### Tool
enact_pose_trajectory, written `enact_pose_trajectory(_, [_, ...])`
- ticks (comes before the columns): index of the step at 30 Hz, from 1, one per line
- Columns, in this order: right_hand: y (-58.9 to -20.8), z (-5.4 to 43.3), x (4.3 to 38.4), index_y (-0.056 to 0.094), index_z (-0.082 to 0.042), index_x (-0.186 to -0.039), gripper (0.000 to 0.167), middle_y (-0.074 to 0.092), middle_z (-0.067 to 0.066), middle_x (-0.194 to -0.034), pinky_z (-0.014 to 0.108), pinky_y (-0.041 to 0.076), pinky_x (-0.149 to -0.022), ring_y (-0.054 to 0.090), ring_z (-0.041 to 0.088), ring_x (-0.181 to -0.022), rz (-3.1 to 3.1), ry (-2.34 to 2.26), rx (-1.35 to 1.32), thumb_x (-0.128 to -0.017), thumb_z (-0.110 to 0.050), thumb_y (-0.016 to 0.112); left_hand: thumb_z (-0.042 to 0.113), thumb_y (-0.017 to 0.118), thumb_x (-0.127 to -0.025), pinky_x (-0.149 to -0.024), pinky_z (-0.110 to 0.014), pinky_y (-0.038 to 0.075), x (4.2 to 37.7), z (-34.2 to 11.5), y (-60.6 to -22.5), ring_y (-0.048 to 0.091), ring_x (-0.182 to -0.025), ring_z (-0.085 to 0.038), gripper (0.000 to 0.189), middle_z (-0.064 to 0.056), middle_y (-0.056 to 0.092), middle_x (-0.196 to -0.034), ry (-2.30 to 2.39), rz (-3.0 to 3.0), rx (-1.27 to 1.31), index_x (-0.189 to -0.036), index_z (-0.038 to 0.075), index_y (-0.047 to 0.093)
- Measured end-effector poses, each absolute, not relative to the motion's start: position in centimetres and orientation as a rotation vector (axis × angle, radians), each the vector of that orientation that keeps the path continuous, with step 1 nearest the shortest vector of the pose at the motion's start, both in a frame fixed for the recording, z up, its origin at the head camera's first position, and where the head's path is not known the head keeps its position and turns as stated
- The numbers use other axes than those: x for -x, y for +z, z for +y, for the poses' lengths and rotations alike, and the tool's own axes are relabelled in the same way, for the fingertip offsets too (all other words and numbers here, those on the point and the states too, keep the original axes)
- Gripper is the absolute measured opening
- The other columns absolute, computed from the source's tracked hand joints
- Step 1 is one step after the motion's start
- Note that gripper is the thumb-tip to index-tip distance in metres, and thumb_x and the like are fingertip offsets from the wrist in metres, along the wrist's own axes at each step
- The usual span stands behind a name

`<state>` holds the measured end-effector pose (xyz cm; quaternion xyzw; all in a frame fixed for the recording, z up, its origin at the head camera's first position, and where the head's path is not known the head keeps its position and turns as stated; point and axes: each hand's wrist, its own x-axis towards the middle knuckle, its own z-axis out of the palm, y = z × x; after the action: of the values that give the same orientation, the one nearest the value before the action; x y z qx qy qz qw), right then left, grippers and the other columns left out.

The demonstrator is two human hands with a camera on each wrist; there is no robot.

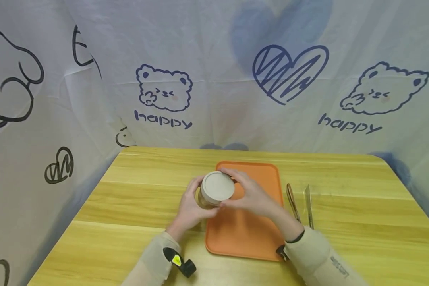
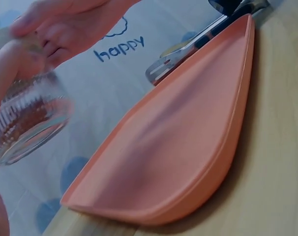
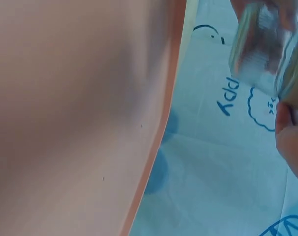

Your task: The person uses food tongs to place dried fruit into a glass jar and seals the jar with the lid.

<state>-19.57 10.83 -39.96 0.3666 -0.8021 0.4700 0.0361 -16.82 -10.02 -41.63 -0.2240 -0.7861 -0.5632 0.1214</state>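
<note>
Both hands hold a clear glass jar (image 2: 33, 115) with a pale cream lid (image 1: 218, 186), raised above the left edge of an orange tray (image 1: 241, 238). My left hand (image 1: 191, 208) wraps round the glass body from the left. With fingers and thumb on opposite sides, my right hand (image 1: 252, 196) grips the lid's rim. The jar tilts slightly in the left wrist view, and its ribbed glass looks empty. In the right wrist view, the jar (image 3: 257, 49) shows at the upper right, with the fingers partly covering it.
Right of the tray lie a brown-and-metal utensil (image 1: 292, 200) and a shiny metal one (image 1: 309, 206), both partly hidden by the right arm. The wooden table (image 1: 128, 202) ends at a white curtain (image 1: 218, 79) with printed bears and hearts.
</note>
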Motion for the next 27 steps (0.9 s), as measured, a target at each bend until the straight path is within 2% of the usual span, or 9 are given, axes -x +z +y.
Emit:
enact_pose_trajectory(3, [-40.0, 10.6, 19.3, 0.039, -0.013, -0.146, 0.086, 0.046, 0.006, -0.14, 0.049, 0.044, -0.097, 0.047, 0.022, -0.117, -2.458, 1.447, -1.05, -0.074, -0.023, 0.084, -0.003, 0.086, -0.059, -0.104, -0.054, 0.034, 16.8, -9.6, -41.6, 0.049, -0.114, -0.031, 0.079, -0.018, 0.053, -0.123, -1.629, -2.243, 0.63, -0.129, -0.003, 0.05])
enact_pose_trajectory(6, [-39.8, 10.8, 19.5, 0.037, -0.015, -0.147, 0.088, 0.044, 0.005, -0.143, 0.05, 0.042, -0.1, 0.045, 0.022, -0.12, -2.45, 1.5, -1.068, -0.074, -0.021, 0.084, -0.004, 0.085, -0.059, -0.105, -0.052, 0.034, 17.0, -9.7, -41.8, 0.049, -0.115, -0.029, 0.079, -0.019, 0.053, -0.123, -1.664, -2.211, 0.658, -0.129, -0.004, 0.049])
enact_pose_trajectory(10, [-39.4, 11.8, 20.1, 0.034, -0.011, -0.148, 0.088, 0.042, 0.005, -0.144, 0.049, 0.042, -0.102, 0.044, 0.022, -0.124, -2.435, 1.59, -1.226, -0.074, -0.013, 0.083, -0.009, 0.084, -0.058, -0.108, -0.047, 0.033, 17.3, -10.3, -41.9, 0.047, -0.118, -0.024, 0.081, -0.018, 0.053, -0.125, -1.796, -2.197, 0.764, -0.13, -0.005, 0.048])
enact_pose_trajectory(15, [-39.1, 12.6, 20.7, 0.035, -0.009, -0.147, 0.083, 0.044, 0.005, -0.143, 0.048, 0.045, -0.099, 0.045, 0.02, -0.123, -2.453, 1.52, -1.417, -0.077, -0.014, 0.081, -0.01, 0.084, -0.058, -0.108, -0.038, 0.034, 17.5, -11.0, -41.9, 0.048, -0.117, -0.021, 0.081, -0.016, 0.054, -0.124, -1.862, -2.217, 0.915, -0.13, -0.006, 0.048])
enact_pose_trajectory(18, [-39.2, 12.4, 20.6, 0.039, -0.01, -0.145, 0.079, 0.045, 0.003, -0.142, 0.047, 0.046, -0.097, 0.046, 0.019, -0.121, -2.437, 1.475, -1.397, -0.078, -0.016, 0.08, -0.009, 0.085, -0.059, -0.108, -0.042, 0.033, 17.4, -10.8, -41.7, 0.047, -0.118, -0.021, 0.082, -0.014, 0.054, -0.125, -1.842, -2.221, 0.905, -0.131, -0.004, 0.048])
enact_pose_trajectory(23, [-39.4, 11.7, 20.2, 0.042, -0.01, -0.144, 0.079, 0.048, 0.002, -0.14, 0.043, 0.048, -0.094, 0.048, 0.019, -0.116, -2.365, 1.484, -1.243, -0.076, -0.013, 0.082, -0.006, 0.085, -0.059, -0.106, -0.051, 0.033, 17.0, -9.8, -41.3, 0.047, -0.116, -0.025, 0.08, -0.017, 0.053, -0.125, -1.733, -2.193, 0.744, -0.13, -0.004, 0.048])
enact_pose_trajectory(27, [-39.4, 11.3, 20.0, 0.043, -0.01, -0.143, 0.081, 0.049, 0.004, -0.139, 0.04, 0.049, -0.093, 0.049, 0.019, -0.115, -2.327, 1.513, -1.148, -0.074, -0.013, 0.084, -0.005, 0.085, -0.058, -0.102, -0.052, 0.037, 16.9, -9.1, -41.1, 0.049, -0.112, -0.029, 0.079, -0.019, 0.054, -0.122, -1.645, -2.144, 0.658, -0.128, -0.004, 0.05])
